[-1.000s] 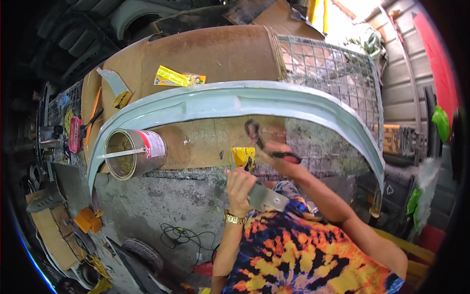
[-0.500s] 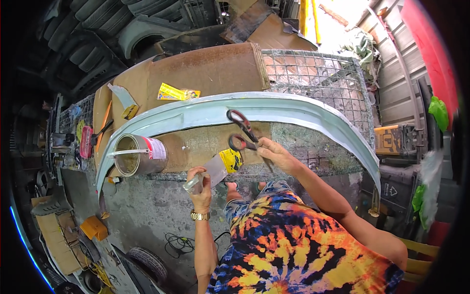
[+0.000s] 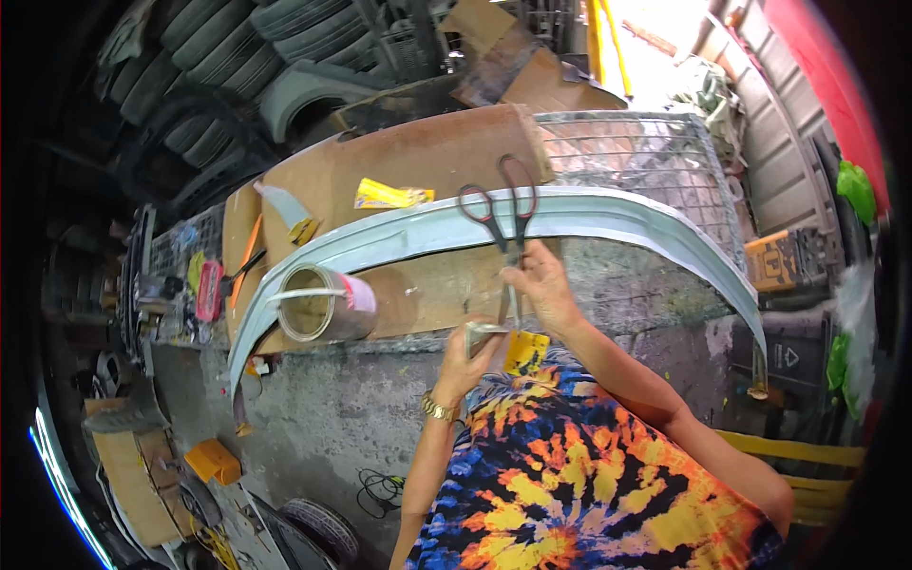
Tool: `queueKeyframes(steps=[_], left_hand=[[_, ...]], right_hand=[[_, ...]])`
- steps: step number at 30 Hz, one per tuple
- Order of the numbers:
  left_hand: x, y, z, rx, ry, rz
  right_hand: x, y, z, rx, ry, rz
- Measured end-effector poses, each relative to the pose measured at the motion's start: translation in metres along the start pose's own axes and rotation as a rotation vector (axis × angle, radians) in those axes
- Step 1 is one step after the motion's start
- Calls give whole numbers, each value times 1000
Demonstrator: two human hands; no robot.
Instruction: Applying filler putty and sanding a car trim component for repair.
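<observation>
My right hand [image 3: 541,287] is closed around the blades of the scissors [image 3: 513,253], and their black-and-red handles point up and away from me. Just to its left, my left hand [image 3: 460,369] grips a clear plastic packet with a yellow-and-black label [image 3: 526,352]. The blade tips hang close to the packet; I cannot tell whether they touch it. Beyond both hands a long, curved, pale blue-green car body panel [image 3: 437,231] arches across the work table. An open metal can [image 3: 348,318] lies tipped toward me inside its left bend.
Brown cardboard [image 3: 332,157] covers part of the wire-mesh table [image 3: 627,142]. On it lie a yellow package [image 3: 391,196] and a scraper-like piece with a yellow end [image 3: 288,211]. A pink basket [image 3: 210,291] sits at the left. Tyres [image 3: 309,522] and a black cable [image 3: 380,489] are on the floor.
The scissors have swung upright, handles up, with the blades down by the packet. My left hand has moved right, close to my right hand. The whole view has shifted a little.
</observation>
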State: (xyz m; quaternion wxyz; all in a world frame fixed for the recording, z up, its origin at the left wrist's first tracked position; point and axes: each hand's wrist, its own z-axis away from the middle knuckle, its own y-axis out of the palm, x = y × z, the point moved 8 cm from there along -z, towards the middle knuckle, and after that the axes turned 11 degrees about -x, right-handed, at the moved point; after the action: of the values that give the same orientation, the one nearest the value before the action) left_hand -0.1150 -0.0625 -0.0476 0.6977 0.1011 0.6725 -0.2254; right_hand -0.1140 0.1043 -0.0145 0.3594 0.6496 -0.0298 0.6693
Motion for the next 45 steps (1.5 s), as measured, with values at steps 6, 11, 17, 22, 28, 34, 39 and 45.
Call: queueKeyframes(steps=[6, 11, 17, 22, 28, 34, 39, 45], left_hand=[[-25, -18, 12, 33, 337, -79], [-82, -54, 41, -100, 629, -339], [-65, -84, 88, -341, 672, -589], [-63, -111, 119, -448, 574, -408], [-51, -121, 142, -530, 465, -313], [-51, -99, 152, -520, 386, -659], [-42, -85, 168, -567, 434, -834], [-34, -67, 175, -526, 588, -1003]], right_hand=[[14, -10, 27, -30, 36, 387], [-5, -35, 32, 217, 1, 393], [-42, 42, 64, 347, 237, 229], [-50, 78, 57, 583, 98, 424], [-55, 80, 43, 783, 36, 635], [-83, 63, 58, 603, 165, 646], [-79, 56, 95, 495, 575, 319], [-71, 61, 113, 520, 1093, -75]])
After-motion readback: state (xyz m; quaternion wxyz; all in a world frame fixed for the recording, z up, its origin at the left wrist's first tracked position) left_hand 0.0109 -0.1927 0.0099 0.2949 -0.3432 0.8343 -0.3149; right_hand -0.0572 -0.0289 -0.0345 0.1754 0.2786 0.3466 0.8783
